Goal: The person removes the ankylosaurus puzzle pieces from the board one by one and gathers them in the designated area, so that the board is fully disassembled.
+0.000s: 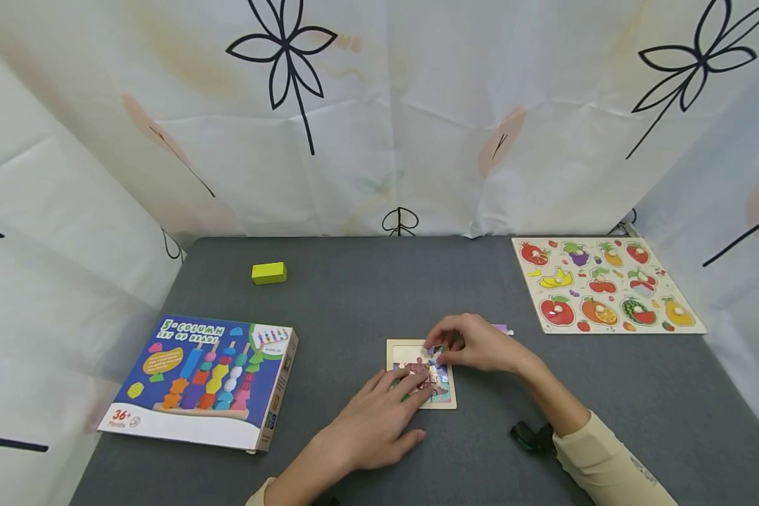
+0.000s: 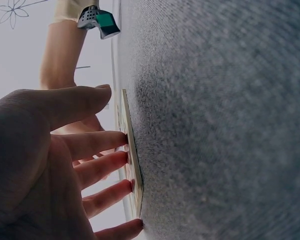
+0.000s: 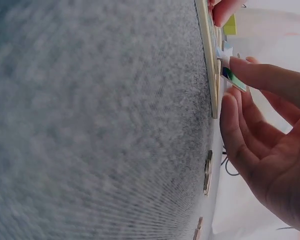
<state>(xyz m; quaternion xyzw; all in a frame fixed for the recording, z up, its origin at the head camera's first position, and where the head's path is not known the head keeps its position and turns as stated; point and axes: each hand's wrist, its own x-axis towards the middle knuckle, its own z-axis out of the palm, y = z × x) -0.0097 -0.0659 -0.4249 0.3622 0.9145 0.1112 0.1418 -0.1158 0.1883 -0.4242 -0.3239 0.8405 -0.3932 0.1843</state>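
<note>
A small wooden-framed jigsaw puzzle (image 1: 443, 404) lies on the grey table, its picture partly filled in. My left hand (image 1: 382, 422) rests on its lower left part with straight, spread fingers, and the fingertips touch the board in the left wrist view. With thumb and fingers, my right hand (image 1: 477, 344) pinches a puzzle piece (image 3: 234, 79) over the upper right of the frame. The piece is tilted in the right wrist view, its edge showing green and white. Behind the right hand lies a loose purple piece (image 1: 501, 328), mostly hidden.
A bead-set box (image 1: 196, 379) lies at the left, and a yellow-green block (image 1: 269, 273) sits farther back. At the back right is a fruit puzzle board (image 1: 607, 284). Two loose pieces (image 3: 208, 172) show on the table in the right wrist view. A patterned curtain hangs behind.
</note>
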